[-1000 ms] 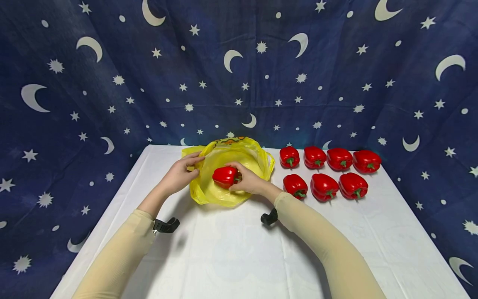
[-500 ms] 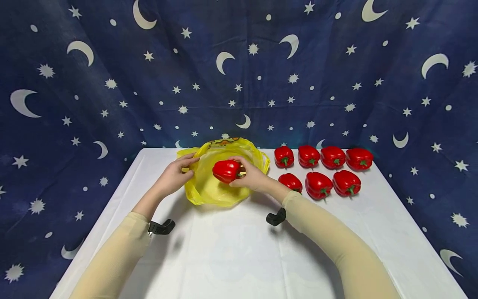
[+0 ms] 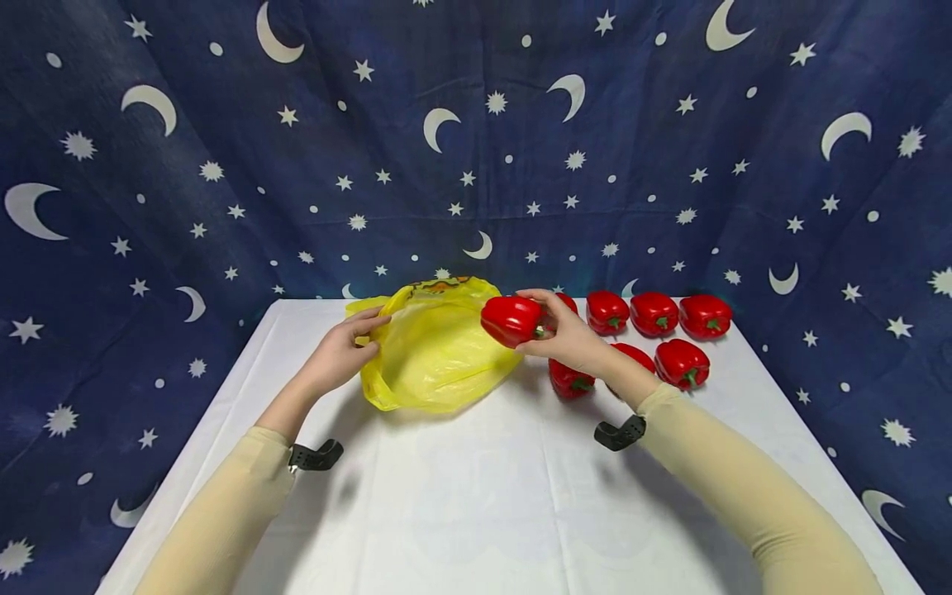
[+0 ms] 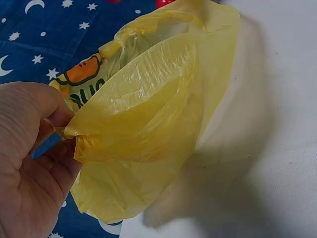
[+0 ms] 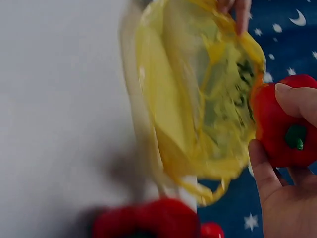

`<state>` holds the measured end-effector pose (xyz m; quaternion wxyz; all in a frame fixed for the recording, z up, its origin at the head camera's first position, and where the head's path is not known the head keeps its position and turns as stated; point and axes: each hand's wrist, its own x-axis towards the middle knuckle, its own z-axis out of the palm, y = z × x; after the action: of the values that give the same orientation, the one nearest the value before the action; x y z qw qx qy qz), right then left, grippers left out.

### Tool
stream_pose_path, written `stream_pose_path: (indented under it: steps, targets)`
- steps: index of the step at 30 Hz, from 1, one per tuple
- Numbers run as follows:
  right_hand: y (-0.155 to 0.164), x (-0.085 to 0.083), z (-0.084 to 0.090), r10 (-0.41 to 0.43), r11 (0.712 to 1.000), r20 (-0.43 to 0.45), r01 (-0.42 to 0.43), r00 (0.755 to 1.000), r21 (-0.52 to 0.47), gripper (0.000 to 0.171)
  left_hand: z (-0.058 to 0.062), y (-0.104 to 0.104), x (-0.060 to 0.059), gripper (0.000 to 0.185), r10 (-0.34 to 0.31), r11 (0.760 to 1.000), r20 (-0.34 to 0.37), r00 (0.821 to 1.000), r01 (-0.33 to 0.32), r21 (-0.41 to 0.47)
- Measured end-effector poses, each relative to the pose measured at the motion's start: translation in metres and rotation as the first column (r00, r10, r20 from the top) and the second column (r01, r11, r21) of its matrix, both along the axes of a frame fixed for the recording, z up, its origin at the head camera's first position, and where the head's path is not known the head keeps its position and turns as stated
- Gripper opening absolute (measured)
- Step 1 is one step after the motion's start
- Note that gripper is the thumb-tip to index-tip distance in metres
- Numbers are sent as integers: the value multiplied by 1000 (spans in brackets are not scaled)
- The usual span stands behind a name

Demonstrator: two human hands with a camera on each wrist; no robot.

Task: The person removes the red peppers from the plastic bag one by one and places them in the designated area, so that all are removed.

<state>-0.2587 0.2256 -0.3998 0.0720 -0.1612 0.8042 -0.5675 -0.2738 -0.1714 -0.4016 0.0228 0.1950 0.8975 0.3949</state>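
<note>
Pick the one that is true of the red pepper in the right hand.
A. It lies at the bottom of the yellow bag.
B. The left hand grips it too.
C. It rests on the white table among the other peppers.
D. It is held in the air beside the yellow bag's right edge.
D: the right hand holds the red pepper up beside the yellow bag, outside it, while the left hand pinches only the bag's rim.

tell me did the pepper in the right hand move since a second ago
Yes. The held pepper has gone right, from over the yellow bag out past its right rim, toward the peppers on the table.
</note>
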Motion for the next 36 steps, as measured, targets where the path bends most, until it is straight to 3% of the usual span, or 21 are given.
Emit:
stream_pose_path:
  steps: [9,12,23,36]
  targets:
    - [71,19,5,-141,990,10,141,990,26,92,0,0,0,52,-9,1000,-14,1000,9,-11]
    - [90,26,6,-193,978,-2,193,981,74,94,0,-2,-1,52,-8,1000,-20,1000,8,-12]
    - [152,46,2,-325,940,-12,324,946,110,96,-1,-5,-3,51,-5,1000,-22,1000,4,-20]
    - [231,70,-23,-510,852,-10,506,860,132,94,-4,-7,-5,52,0,1000,-6,1000,-1,-26]
